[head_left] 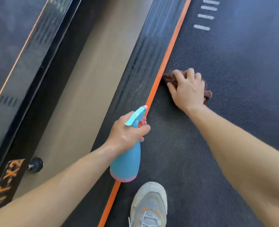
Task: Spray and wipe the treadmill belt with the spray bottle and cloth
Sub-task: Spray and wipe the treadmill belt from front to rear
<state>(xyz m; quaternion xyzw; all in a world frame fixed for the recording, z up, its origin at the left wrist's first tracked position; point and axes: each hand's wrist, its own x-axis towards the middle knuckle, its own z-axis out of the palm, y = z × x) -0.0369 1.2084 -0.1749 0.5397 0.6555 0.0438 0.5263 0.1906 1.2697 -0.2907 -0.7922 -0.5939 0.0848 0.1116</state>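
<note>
From the head view, our right hand (187, 90) curls round the bunched cloth (167, 77) on the treadmill belt (233, 63), touching the orange edge strip (166, 53); open belt lies rightward. Our left hand (127, 133) grips the spray bottle (127, 164) over that strip.

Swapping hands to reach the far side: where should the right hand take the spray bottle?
Take the spray bottle by its wide blue body, below the left hand, coming from the belt side. That hand fills the neck. The body hangs bare down to its pink base, and the forearm blocks the other side.
</note>
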